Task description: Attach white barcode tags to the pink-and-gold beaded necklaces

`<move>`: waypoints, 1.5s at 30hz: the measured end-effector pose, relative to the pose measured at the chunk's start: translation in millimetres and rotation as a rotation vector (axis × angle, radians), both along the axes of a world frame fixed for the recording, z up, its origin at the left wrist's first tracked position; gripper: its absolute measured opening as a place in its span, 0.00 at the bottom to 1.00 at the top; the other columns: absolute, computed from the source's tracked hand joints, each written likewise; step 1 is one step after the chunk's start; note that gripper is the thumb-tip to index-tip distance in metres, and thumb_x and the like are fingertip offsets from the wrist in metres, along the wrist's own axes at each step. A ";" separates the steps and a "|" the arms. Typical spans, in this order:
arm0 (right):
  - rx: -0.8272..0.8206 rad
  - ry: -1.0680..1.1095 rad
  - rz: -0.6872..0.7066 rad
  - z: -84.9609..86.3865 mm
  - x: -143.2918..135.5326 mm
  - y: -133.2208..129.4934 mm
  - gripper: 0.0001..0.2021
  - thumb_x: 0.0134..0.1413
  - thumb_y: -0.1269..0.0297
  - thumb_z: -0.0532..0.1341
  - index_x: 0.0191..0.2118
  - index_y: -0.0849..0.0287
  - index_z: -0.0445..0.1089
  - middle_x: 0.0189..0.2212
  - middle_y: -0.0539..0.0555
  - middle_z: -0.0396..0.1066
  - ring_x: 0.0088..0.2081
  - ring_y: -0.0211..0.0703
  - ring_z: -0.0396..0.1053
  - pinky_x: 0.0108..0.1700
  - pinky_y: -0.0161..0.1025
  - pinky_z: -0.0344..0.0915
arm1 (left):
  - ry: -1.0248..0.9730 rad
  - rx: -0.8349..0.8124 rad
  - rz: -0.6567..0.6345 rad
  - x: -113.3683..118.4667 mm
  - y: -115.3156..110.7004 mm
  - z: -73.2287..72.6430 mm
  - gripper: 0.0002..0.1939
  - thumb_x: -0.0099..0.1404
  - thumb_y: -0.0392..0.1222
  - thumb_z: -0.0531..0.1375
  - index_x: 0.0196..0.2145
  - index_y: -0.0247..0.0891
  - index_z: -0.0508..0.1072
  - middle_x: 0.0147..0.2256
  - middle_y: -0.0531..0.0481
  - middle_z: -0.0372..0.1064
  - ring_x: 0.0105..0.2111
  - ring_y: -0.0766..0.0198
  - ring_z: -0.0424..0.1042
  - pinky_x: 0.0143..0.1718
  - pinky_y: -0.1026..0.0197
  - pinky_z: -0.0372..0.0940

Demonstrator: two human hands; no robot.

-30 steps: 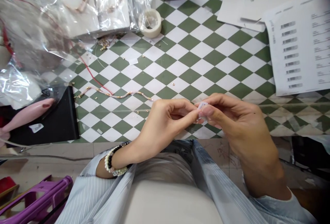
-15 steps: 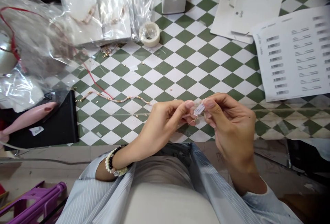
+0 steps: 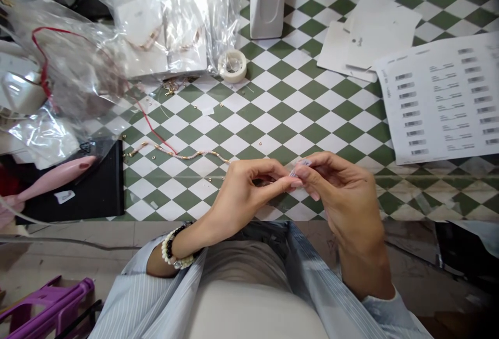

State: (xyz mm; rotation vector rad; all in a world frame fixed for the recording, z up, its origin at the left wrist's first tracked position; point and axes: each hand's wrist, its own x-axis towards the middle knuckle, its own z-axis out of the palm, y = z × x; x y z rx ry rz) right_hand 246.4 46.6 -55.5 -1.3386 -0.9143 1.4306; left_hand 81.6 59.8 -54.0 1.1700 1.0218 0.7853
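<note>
— What do we have in our hands here?

— Both meet low in the centre of the frame, at the near edge of the checkered table (image 3: 296,105). Our left hand (image 3: 244,191) and right hand (image 3: 343,198) pinch a small white label (image 3: 299,167) between thumb and fingertips, each hand closed on it from its own side. The label sits right where the fingertips touch, a little above the table edge.

— Is anything hanging from it?

— We cannot tell; whatever is under the fingers is too small and hidden.

— And around us?

— A beaded strand (image 3: 183,154) lies stretched on the table left of centre, well apart from our left hand, with loose gold beads (image 3: 216,172) scattered near it. A red cord (image 3: 152,126) runs from it up into the clear plastic bags (image 3: 117,32) in the upper left. A roll of tape (image 3: 232,65) stands above centre, just below a white device (image 3: 267,1). A barcode sheet (image 3: 444,100) fills the right side, blank white cards (image 3: 370,37) above it. At far left, a pink tool (image 3: 54,178) rests on a black block (image 3: 78,193). Our left wrist wears a bead bracelet (image 3: 173,248).
</note>
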 end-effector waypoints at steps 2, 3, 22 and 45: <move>0.017 0.049 -0.019 -1.6 -1.7 0.6 0.06 0.52 0.65 0.71 0.30 0.57 0.74 0.25 0.47 0.70 0.22 0.28 0.60 0.23 0.29 0.58 | -0.019 0.001 0.026 0.3 0.8 1.4 0.09 0.62 0.44 0.69 0.31 0.35 0.80 0.29 0.50 0.76 0.27 0.69 0.70 0.29 0.70 0.64; 0.022 0.072 -0.035 -2.3 -3.4 0.9 0.06 0.53 0.65 0.70 0.29 0.57 0.74 0.25 0.47 0.70 0.22 0.28 0.60 0.22 0.28 0.58 | -0.033 -0.015 0.051 0.9 0.8 2.1 0.09 0.61 0.44 0.69 0.30 0.35 0.80 0.28 0.50 0.76 0.26 0.70 0.69 0.28 0.70 0.64; -0.094 0.216 -0.020 2.7 -10.2 7.6 0.10 0.51 0.55 0.70 0.30 0.56 0.78 0.26 0.51 0.70 0.26 0.32 0.62 0.23 0.30 0.57 | -0.146 -0.109 0.085 -9.6 4.8 6.3 0.15 0.72 0.49 0.58 0.41 0.36 0.81 0.27 0.50 0.76 0.28 0.70 0.72 0.33 0.70 0.66; 0.095 -0.219 0.209 1.4 -27.7 -3.1 0.08 0.55 0.61 0.68 0.40 0.54 0.75 0.32 0.49 0.76 0.34 0.39 0.74 0.40 0.36 0.73 | -0.349 -0.265 0.279 -20.0 0.7 9.9 0.13 0.63 0.47 0.68 0.35 0.34 0.75 0.28 0.50 0.76 0.29 0.68 0.75 0.37 0.67 0.71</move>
